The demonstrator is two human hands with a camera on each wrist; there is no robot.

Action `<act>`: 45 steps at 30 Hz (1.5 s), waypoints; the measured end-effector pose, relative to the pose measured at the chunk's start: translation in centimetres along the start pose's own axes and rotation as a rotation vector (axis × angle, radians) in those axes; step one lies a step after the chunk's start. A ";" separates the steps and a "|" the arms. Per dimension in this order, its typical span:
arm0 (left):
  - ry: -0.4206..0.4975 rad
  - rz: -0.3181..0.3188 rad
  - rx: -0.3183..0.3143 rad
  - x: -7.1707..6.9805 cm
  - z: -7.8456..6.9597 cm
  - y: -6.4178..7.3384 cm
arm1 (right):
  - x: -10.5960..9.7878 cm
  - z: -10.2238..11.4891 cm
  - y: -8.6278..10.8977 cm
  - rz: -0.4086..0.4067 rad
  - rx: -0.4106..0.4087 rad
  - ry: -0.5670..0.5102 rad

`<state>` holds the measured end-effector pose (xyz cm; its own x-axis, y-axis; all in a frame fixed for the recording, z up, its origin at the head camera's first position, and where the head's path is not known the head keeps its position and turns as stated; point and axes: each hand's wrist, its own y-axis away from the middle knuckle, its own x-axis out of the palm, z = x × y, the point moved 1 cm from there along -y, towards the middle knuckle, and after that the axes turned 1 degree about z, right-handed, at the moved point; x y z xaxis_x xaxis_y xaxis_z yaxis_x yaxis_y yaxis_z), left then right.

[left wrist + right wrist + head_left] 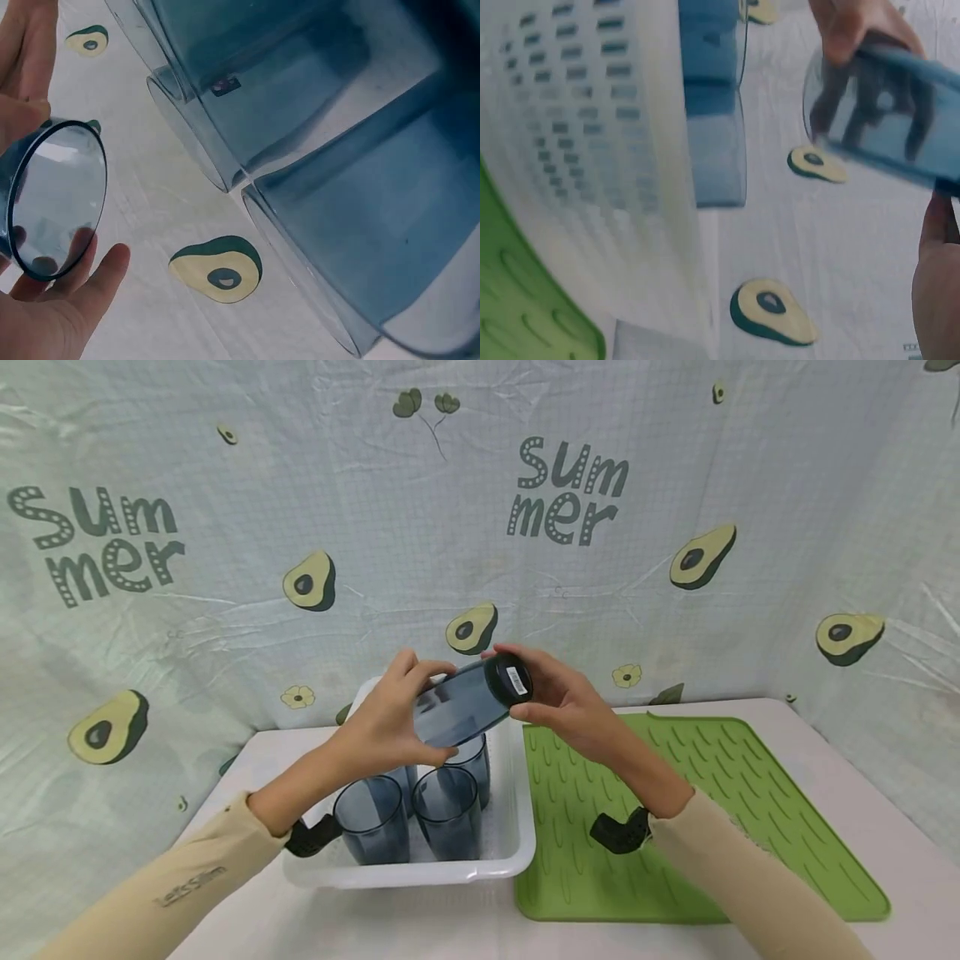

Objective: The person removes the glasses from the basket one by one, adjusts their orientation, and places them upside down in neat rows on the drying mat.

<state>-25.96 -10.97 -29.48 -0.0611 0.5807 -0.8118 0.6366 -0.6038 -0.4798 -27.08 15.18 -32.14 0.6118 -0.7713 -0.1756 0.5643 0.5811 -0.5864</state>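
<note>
A blue-tinted drinking glass (pixel 457 702) is held tilted on its side above the white basket, its dark base with a white label turned to the right. My left hand (pixel 382 718) grips the glass body toward its rim, thumb below and fingers above. At the base end, my right hand (pixel 566 706) holds it between thumb and fingers. The left wrist view looks into the open mouth of the held glass (pixel 64 195). Similar blue glasses (pixel 447 818) stand upright in the white basket (pixel 525 835), just below the hands.
To the right of the basket lies a green ridged mat (pixel 600 868) on the pale tabletop (pixel 360 927). Slots pierce the basket side (pixel 577 97) in the right wrist view. A cloth with avocado prints (pixel 480 527) hangs behind the table.
</note>
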 end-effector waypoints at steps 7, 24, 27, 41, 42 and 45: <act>0.062 -0.106 0.001 0.9 -0.3 -0.1 | 2.3 -0.2 -0.8 -0.128 -0.009 -0.280; 0.056 -0.049 -0.026 0.3 -1.6 -0.7 | 4.2 1.6 -0.9 -0.343 0.003 -0.263; 0.064 -0.042 -0.026 0.3 -1.7 -0.8 | 4.1 2.0 -1.0 -0.338 0.025 -0.233; 0.130 0.017 -0.038 0.1 -2.4 -1.1 | 3.6 3.3 -0.8 -0.356 0.116 -0.187; 0.135 0.024 -0.042 0.1 -2.4 -1.2 | 3.6 3.4 -0.8 -0.362 0.128 -0.185; 0.130 0.057 -0.057 0.1 -2.2 -1.5 | 3.5 3.7 -0.9 -0.383 0.163 -0.179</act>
<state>-25.16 -8.81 -28.10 0.0741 0.6147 -0.7853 0.6787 -0.6080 -0.4119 -23.36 12.94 -29.31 0.4200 -0.8899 0.1778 0.8398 0.3069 -0.4478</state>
